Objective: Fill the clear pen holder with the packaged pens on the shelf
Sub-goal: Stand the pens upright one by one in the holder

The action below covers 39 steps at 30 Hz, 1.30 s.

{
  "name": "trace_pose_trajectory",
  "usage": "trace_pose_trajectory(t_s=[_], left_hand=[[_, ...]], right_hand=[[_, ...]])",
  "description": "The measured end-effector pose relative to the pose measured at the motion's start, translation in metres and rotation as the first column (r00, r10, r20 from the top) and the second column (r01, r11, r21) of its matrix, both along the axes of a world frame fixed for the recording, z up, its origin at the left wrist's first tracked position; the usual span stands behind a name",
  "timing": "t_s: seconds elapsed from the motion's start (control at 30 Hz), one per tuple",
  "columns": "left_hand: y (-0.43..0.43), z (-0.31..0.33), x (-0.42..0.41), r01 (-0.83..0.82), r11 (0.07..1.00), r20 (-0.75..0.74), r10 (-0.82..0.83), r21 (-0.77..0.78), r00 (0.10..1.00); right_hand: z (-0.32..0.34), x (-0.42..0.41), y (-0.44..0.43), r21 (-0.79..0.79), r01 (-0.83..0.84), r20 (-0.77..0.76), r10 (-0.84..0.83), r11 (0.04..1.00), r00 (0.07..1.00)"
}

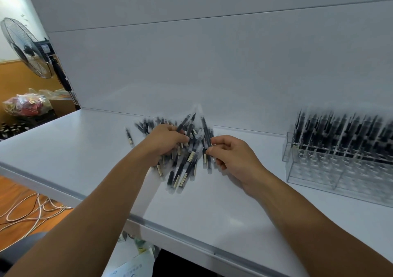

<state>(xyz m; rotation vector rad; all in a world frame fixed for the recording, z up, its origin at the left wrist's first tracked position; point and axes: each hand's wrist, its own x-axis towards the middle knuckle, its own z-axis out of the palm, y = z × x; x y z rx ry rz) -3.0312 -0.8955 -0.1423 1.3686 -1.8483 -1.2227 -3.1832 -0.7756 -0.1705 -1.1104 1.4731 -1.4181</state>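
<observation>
A clear pen holder (319, 177) stands at the right of the white shelf (63, 149), close to the back wall. Dark pens (340, 132) stand upright in its far rows, tips up, though blur hides their exact number. The near rows show only clear plastic. A loose pile of pens (180, 170), each in a thin see-through sleeve with a pale label, lies in the middle of the shelf, well apart from the holder. The left hand (164, 141) rests on the far left of the pile, its fingers curled round a bunch of pens that fan out away from the person. The right hand (231, 157), just right of the pile, pinches one pen (205, 132) between thumb and forefinger, and that pen points toward the wall. One stray pen (129, 136) lies alone left of the pile. Beyond the shelf's left end are a standing fan (25, 47), a plastic bag (25, 104), and cables (32, 210) on the wooden floor.
</observation>
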Motion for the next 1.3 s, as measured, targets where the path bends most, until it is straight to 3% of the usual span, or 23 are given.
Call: trace_pose_trajectory(t_s=[0.23, 0.5, 0.7, 0.97, 1.1, 1.3], left_hand=[[0.029, 0.006, -0.012, 0.082, 0.995, -0.226, -0.067, 0.057, 0.972], [0.071, 0.007, -0.066, 0.210, 0.974, -0.428, -0.224, -0.079, 0.876], [0.101, 0.008, -0.114, 0.313, 0.938, -0.493, -0.344, -0.148, 0.799], [0.115, 0.007, -0.169, 0.339, 0.869, -0.463, -0.482, -0.361, 0.744], [0.115, -0.002, -0.178, 0.325, 0.847, -0.478, -0.511, -0.420, 0.714], [0.112, -0.016, -0.172, 0.343, 0.857, -0.535, -0.510, -0.385, 0.674]], right_hand=[[0.017, -0.002, 0.014, -0.094, 0.038, -0.113, -0.049, 0.995, 0.992], [0.055, -0.053, 0.058, -0.166, 0.126, -0.319, -0.174, 0.978, 0.932], [0.062, -0.119, 0.106, -0.232, 0.293, -0.442, -0.369, 0.928, 0.818], [0.059, -0.179, 0.137, -0.304, 0.464, -0.394, -0.553, 0.832, 0.734], [0.060, -0.188, 0.131, -0.309, 0.482, -0.461, -0.573, 0.819, 0.678], [0.043, -0.185, 0.123, -0.314, 0.495, -0.482, -0.585, 0.810, 0.652]])
